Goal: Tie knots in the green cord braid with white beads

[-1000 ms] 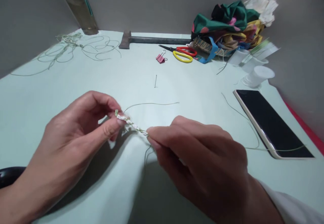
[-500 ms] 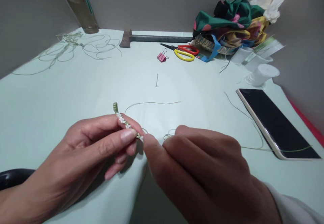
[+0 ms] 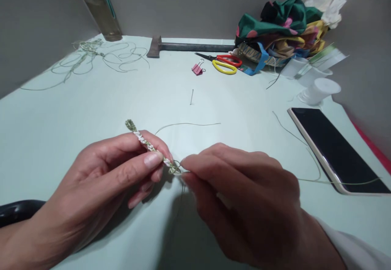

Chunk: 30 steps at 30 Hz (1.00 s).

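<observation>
Between the thumb and fingers of my left hand [image 3: 119, 176] is a narrow knotted cord band [image 3: 143, 141] in green and white, with a green loop at its upper end. Small loops of thin green cord [image 3: 174, 167] stand at the band's lower end. My right hand [image 3: 244, 192] pinches these cords between thumb and forefinger, close beside the left fingertips. A thin cord tail [image 3: 189, 124] runs from behind the left hand across the table. More cord hangs below the right fingertips, partly in shadow.
A pin [image 3: 192, 97] lies ahead of my hands. Beyond are a pink binder clip [image 3: 198, 69], scissors [image 3: 224, 63], a hammer-like tool [image 3: 195, 47] and bundled fabric [image 3: 281, 29]. Right: a phone [image 3: 339, 148] and white spools [image 3: 320, 91]. Far left: tangled cord [image 3: 91, 56].
My right hand has turned and drawn slightly back, so the cord loops at the band's end now show. The band has tilted, its green looped end shifting left.
</observation>
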Available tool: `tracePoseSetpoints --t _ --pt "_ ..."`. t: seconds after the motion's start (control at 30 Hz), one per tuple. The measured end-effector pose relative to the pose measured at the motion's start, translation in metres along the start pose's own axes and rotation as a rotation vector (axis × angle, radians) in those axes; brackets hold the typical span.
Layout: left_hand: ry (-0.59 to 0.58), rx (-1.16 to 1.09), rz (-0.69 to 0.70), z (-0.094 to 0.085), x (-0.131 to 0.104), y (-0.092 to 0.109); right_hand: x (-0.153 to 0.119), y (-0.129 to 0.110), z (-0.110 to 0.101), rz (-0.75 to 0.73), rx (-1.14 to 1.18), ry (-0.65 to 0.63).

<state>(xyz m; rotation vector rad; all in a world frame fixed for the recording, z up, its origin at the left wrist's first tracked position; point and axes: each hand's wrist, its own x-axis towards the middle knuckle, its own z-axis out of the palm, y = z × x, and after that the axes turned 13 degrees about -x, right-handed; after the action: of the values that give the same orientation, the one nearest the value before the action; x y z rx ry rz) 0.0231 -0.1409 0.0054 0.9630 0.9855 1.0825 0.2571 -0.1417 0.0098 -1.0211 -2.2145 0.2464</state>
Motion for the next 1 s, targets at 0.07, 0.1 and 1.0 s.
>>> tracePoseSetpoints --t 0.07,0.1,1.0 --pt "0.012 0.012 -0.001 0.0 -0.001 0.0 0.002 0.004 0.0 0.035 0.145 -0.03" --pt "0.012 0.018 -0.002 0.0 -0.002 0.0 0.003 0.007 0.001 0.04 0.229 -0.035" --pt "-0.009 0.283 0.153 -0.005 -0.006 0.004 0.013 0.014 0.0 0.05 0.367 -0.152"
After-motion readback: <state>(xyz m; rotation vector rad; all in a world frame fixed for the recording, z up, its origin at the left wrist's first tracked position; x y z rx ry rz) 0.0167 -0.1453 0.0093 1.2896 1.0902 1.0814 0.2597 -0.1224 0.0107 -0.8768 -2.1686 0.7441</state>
